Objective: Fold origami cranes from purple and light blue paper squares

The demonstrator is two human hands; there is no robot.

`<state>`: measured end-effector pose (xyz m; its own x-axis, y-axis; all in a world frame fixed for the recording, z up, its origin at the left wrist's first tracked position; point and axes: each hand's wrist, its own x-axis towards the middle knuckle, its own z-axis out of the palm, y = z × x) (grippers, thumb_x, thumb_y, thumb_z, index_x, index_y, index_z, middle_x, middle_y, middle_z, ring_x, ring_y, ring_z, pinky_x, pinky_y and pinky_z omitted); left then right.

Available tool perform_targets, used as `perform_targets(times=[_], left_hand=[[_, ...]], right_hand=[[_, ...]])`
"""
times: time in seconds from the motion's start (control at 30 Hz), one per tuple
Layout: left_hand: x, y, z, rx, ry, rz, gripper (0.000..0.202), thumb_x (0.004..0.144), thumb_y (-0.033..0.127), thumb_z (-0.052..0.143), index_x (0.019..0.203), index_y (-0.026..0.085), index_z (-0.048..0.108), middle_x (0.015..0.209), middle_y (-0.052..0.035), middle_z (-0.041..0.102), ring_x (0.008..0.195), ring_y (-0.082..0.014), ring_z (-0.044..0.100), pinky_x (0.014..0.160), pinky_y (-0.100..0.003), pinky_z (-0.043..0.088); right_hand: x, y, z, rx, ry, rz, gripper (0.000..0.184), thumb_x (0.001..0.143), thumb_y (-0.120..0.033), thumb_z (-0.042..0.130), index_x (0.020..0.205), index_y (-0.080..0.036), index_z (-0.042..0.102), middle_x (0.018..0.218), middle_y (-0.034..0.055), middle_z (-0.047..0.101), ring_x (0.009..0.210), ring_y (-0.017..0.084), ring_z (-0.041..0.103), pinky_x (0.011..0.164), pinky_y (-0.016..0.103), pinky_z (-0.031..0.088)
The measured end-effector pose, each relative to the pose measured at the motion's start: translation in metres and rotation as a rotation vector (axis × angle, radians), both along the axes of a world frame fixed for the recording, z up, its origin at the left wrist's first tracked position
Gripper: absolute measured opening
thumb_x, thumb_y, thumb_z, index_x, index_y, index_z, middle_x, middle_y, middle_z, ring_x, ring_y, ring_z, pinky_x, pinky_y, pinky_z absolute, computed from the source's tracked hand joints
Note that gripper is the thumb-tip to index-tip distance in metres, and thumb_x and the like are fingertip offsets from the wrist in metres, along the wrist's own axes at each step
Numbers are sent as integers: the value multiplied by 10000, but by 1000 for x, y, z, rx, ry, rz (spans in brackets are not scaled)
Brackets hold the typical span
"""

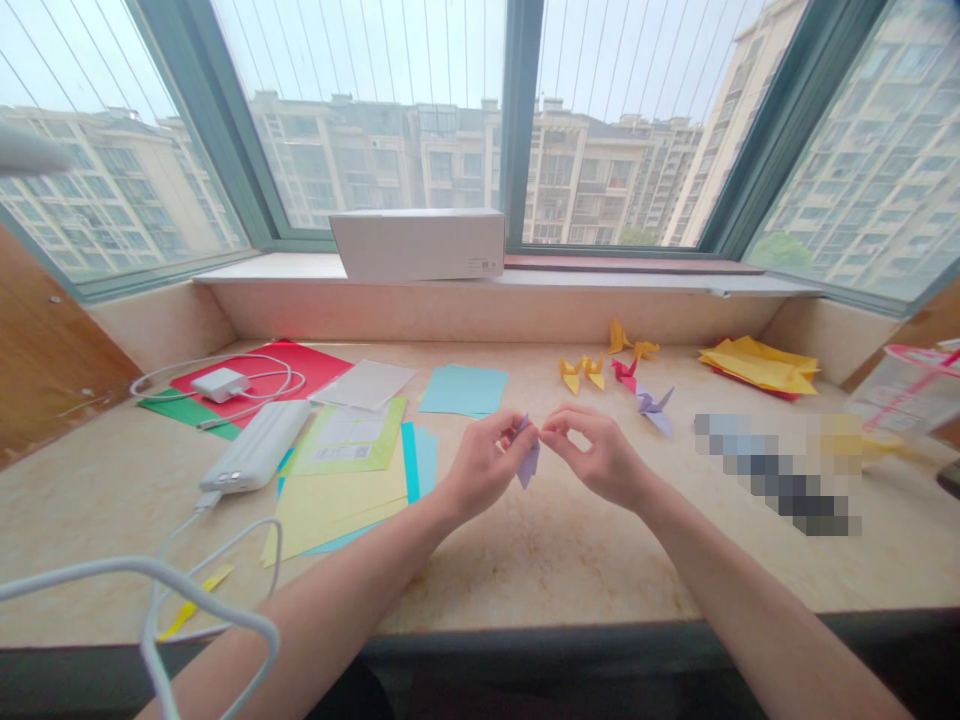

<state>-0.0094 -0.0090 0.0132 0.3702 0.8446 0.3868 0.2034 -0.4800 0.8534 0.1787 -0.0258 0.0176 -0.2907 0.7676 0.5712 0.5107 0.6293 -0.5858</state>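
The left hand's [484,462] fingers clamp a small, folded lavender paper [529,468]; the right hand's [600,455] fingertips meet at its edge.

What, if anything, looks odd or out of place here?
The thick white cable loops in front of the left forearm in this view, so it might snag. A pixelated patch on the right hides what lies there. Nothing looks spilled.

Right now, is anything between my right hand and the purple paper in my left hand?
Nothing visible is. Your right hand has its fingertips right by the purple paper in your left hand; I can't tell whether they touch it.
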Motion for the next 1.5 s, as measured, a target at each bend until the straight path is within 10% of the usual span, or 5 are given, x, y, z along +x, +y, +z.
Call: perform_targets(times=[0.7, 1.5], left_hand=[[4, 8, -10, -348, -242, -145, 292, 841, 405, 687, 887, 119, 653, 814, -61, 706, 678, -134, 639, 695, -260, 494], [0, 12, -11, -302, -110, -151, 339, 903, 441, 619, 906, 116, 712, 885, -89, 746, 692, -144, 667, 698, -244, 473]], right_hand=[[1, 9, -10, -190, 154, -145, 291, 944, -408, 543, 896, -181, 718, 845, 49, 733, 726, 178, 616, 651, 298, 475], [8, 12, -4, -370, 386, -105, 426, 911, -520, 545, 887, -149, 754, 753, 45, 701, 650, 157, 561, 636, 300, 440]])
